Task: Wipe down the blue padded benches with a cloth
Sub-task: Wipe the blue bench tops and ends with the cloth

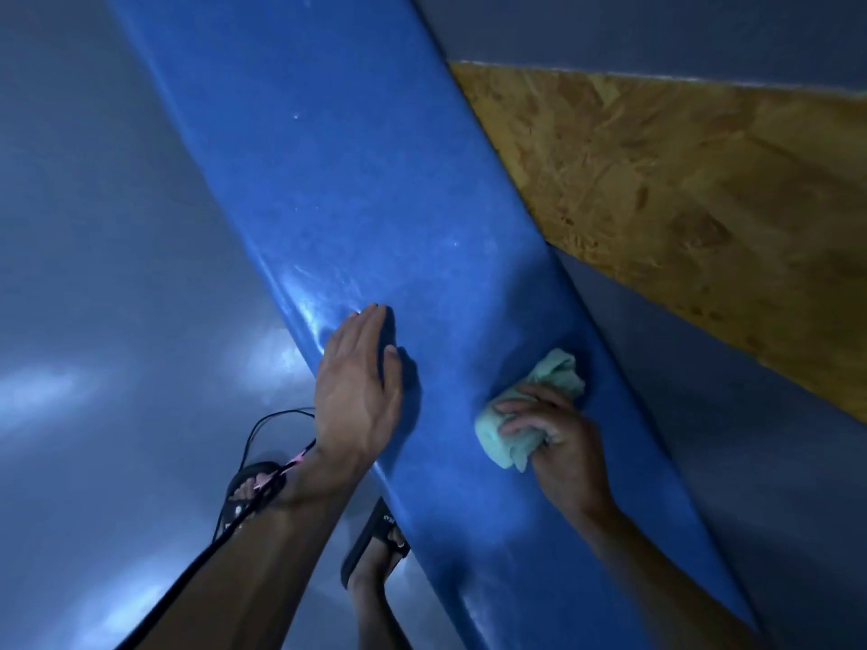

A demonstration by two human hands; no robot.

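A long blue padded bench (356, 190) runs diagonally from the upper left to the lower right of the head view. My left hand (359, 391) lies flat on its top near the left edge, fingers together, holding nothing. My right hand (558, 438) is closed on a crumpled pale green cloth (525, 410) and presses it against the bench top near the right edge. Part of the cloth is hidden under my fingers.
A grey wall with a panel of chipboard (694, 204) stands right behind the bench. A shiny grey floor (103, 321) spreads to the left. My two feet in black sandals (375, 537) stand at the bench's left side. A thin black cord (262, 429) hangs by my left wrist.
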